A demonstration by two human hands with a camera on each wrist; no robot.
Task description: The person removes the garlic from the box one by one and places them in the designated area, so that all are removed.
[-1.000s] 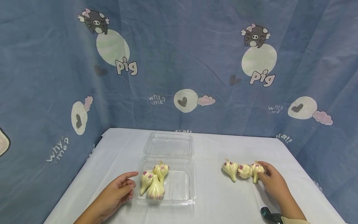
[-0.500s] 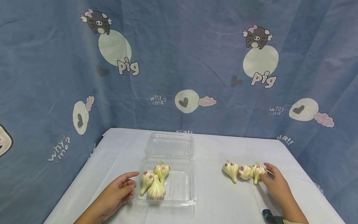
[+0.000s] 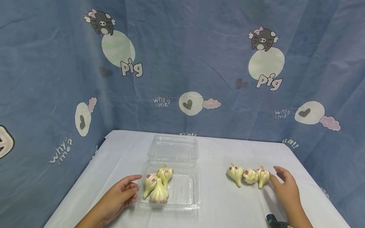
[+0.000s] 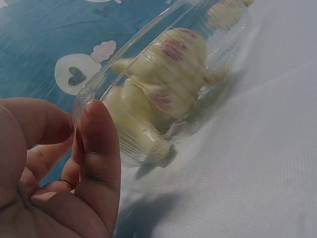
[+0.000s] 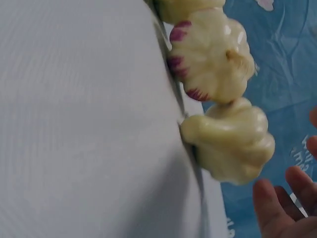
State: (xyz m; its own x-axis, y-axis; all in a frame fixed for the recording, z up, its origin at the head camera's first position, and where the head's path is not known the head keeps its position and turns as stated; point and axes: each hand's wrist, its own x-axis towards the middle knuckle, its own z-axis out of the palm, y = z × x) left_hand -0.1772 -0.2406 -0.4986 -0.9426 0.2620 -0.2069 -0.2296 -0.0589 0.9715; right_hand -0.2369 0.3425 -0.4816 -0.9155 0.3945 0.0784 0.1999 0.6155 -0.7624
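Observation:
In the head view, a clear plastic clamshell box (image 3: 190,190) stands with its lid (image 3: 174,148) laid back. Three cream garlic bulbs with purple streaks, one at the front (image 3: 159,193), sit in its left part. My left hand (image 3: 117,198) is at the box's left rim. In the left wrist view, finger and thumb (image 4: 99,139) pinch that rim. To the right, three more garlic bulbs lie in a row on the white cloth, the middle one (image 3: 250,176) between two others. My right hand (image 3: 286,190) is just right of the end bulb (image 3: 263,178), fingers parted and holding nothing.
A white cloth (image 3: 216,196) covers the table. Blue curtain fabric (image 3: 182,63) with printed pigs hangs behind it and along both sides. A dark device (image 3: 275,221) is strapped at the right wrist.
My right hand has drawn back to the right, leaving the end garlic bulb, which it was touching, beside the others. The left hand and the box have stayed put.

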